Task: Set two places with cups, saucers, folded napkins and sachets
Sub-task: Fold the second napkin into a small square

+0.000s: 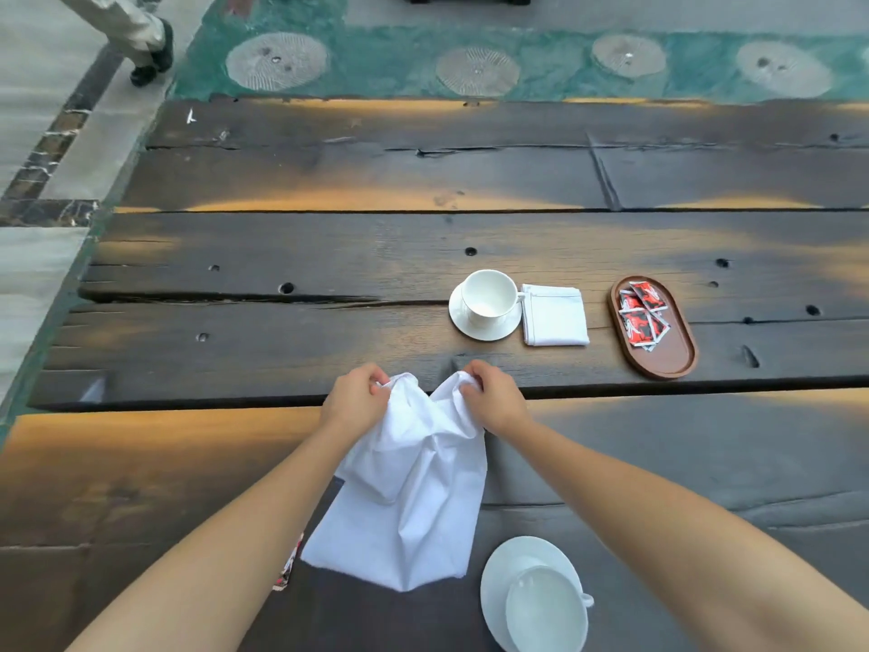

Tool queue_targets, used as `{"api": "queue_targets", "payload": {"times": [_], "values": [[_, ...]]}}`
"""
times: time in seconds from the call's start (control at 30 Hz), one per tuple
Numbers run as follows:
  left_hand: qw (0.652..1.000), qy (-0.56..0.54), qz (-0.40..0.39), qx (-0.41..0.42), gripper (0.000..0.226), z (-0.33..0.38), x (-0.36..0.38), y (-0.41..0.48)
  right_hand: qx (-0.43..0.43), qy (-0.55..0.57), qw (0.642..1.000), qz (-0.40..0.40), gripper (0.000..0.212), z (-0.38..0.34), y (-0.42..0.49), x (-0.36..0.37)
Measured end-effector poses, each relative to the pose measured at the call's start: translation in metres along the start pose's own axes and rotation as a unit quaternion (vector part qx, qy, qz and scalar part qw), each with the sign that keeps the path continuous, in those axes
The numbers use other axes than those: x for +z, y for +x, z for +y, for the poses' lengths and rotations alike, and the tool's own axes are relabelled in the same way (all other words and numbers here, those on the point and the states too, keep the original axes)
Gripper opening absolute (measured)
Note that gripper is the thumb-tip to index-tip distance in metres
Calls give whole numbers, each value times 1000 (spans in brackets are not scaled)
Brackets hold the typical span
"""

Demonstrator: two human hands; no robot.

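Second napkin held up by its corners, fold not yet made.

Left hand (pixel 355 397) and right hand (pixel 493 397) each have their grip pinched on a top corner of the loose napkin (pixel 414 501), probably to square it. Its hem hangs beside the near cup (pixel 548 609). Beyond the cup: finished far setting (pixel 489 301), sachet tray (pixel 677 364). Nothing obstructs.

Dark plank table (pixel 282 256); beyond it a green floor strip (pixel 385 63) and a passer-by's shoe (pixel 153 63)
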State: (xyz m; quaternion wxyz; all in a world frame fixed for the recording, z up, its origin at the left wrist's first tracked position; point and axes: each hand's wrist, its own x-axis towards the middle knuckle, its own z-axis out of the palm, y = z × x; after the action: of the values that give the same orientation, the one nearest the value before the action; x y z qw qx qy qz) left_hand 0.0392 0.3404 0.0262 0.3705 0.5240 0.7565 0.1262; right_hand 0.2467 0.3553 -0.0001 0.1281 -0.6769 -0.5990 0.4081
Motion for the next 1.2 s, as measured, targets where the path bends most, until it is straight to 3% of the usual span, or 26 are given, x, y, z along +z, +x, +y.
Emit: {"api": "queue_targets", "payload": {"times": [0.23, 0.47, 0.67, 0.73, 0.83, 0.9, 0.97, 1.03, 1.1, 1.2], "values": [[990, -104, 67, 61, 7, 4, -54, -16, -56, 127, 987, 83, 12, -33, -11, -38], [983, -67, 136, 99, 14, -5, -122, -34, -96, 144, 970, 169, 22, -69, -23, -77], [983, -54, 158, 83, 18, -19, -152, -46, -133, 150, 963, 177, 25, -78, -37, -88], [991, -8, 123, 61, 19, -23, -155, -50, -157, 131, 967, 154, 24, -83, -44, -89], [992, 119, -8, 34, 16, -23, -152, -56, -228, 54, 970, 69, 26, -104, -57, -86], [983, 171, -59, 39, 41, -18, -144, -59, -265, -9, 964, 13, 19, -121, -63, -80], [977, 182, -39, 106, 69, -8, -134, -63, -293, -68, 953, -27, 17, -136, -68, -72], [949, 194, -5, 248, 80, 8, -125, -71, -335, -112, 934, -63, 18, -148, -74, -63], [914, 203, -3, 351, 70, 22, -116, -75, -363, -129, 917, -98, 17, -156, -79, -54], [903, 241, -28, 356, 21, 32, -113, -76, -360, -131, 916, -116, 18, -161, -82, -52]]}}
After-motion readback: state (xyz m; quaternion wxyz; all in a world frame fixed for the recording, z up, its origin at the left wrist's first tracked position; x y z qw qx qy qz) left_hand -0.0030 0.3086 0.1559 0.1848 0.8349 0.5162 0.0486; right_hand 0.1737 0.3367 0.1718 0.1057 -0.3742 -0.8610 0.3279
